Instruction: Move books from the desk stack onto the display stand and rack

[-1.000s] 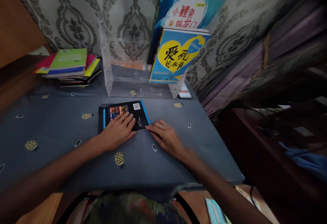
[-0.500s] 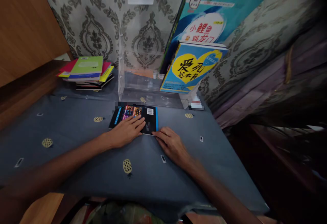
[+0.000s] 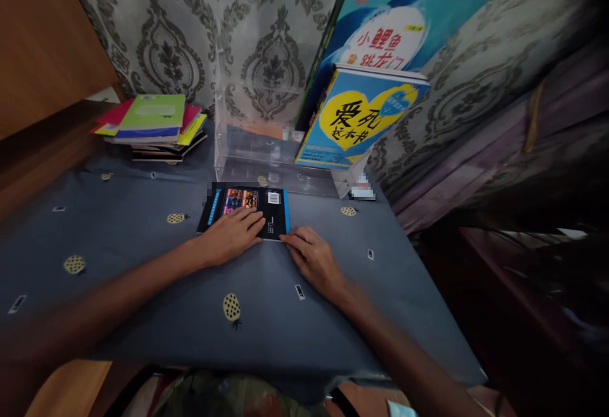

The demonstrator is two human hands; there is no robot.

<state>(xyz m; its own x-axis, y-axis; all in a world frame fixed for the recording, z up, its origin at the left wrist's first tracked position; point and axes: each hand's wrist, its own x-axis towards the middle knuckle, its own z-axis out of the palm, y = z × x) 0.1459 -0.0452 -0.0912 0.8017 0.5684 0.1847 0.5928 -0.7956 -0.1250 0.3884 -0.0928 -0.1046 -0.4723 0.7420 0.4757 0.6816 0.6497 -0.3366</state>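
Observation:
A thin black book [image 3: 277, 217] with a blue spine and a barcode lies flat on the cloth-covered table, in front of a clear acrylic stand. My left hand [image 3: 233, 234] rests flat across the lower middle of its cover, fingers stretched out. At the book's near right corner, my right hand [image 3: 314, 258] is closed, with thumb and forefinger pinching the corner. Its other fingers are curled under and partly hidden.
The acrylic stand [image 3: 266, 172] holds a blue book with a yellow heart [image 3: 352, 119] and a larger teal book [image 3: 428, 7] on its right side. A stack of books [image 3: 152, 115] lies at the back left. A wooden panel [image 3: 42, 42] borders the left.
The whole view has shifted a little, so everything sits slightly higher and mostly farther left. Both hands keep nearly the same places on the black book.

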